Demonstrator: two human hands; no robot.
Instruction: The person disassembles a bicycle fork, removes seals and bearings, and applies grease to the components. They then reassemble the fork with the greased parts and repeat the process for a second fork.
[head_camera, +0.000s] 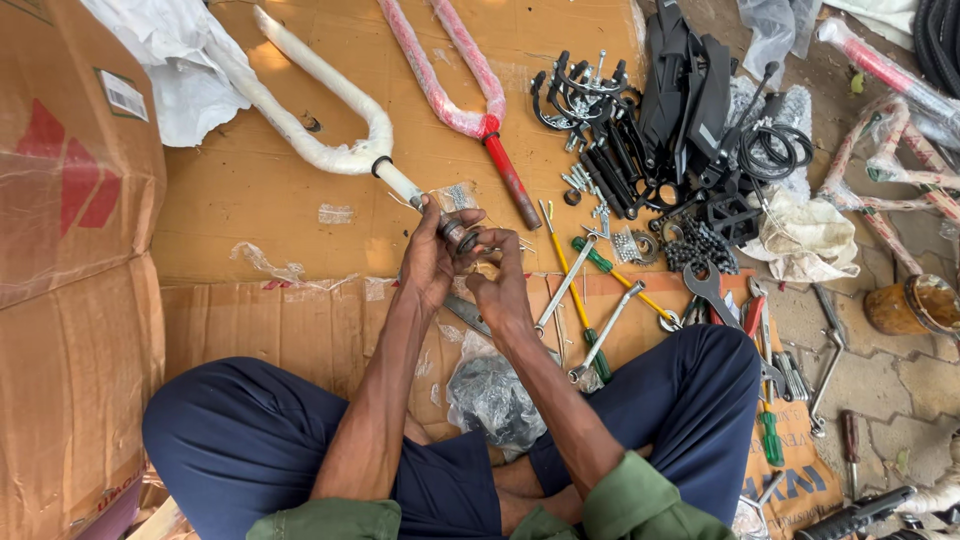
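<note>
- Now the left hand (432, 262) is curled shut around the end of the white fork (330, 130), right at its stem.
- The right hand (500, 290) sits just beside the left one, and its fingers pinch a small dark metal ring (466, 240) on the tip of that stem.
- The white fork is wrapped in soft white foam, and its two curved legs run away from the hands toward the far left corner of the cardboard sheet (260, 200).
- Next to it lies a red fork (470, 90) in clear wrap, with its red stem pointing back toward the hands.
- Under the hands, near the front edge of the cardboard, sits a crinkly clear bag (492, 398) with dark bits inside. I cannot tell what the bits are.
- The ring is tiny and half hidden by fingers, so its shape is hard to see.
- Just right of the hands lie long thin tools (590, 310), some shiny metal, some with yellow and green handles.
- Farther off, by the far right edge, is a heap of black parts (660, 120), all tangled, so single pieces are hard to pick out.
- A big brown box (70, 260) is cut off at the left.
</note>
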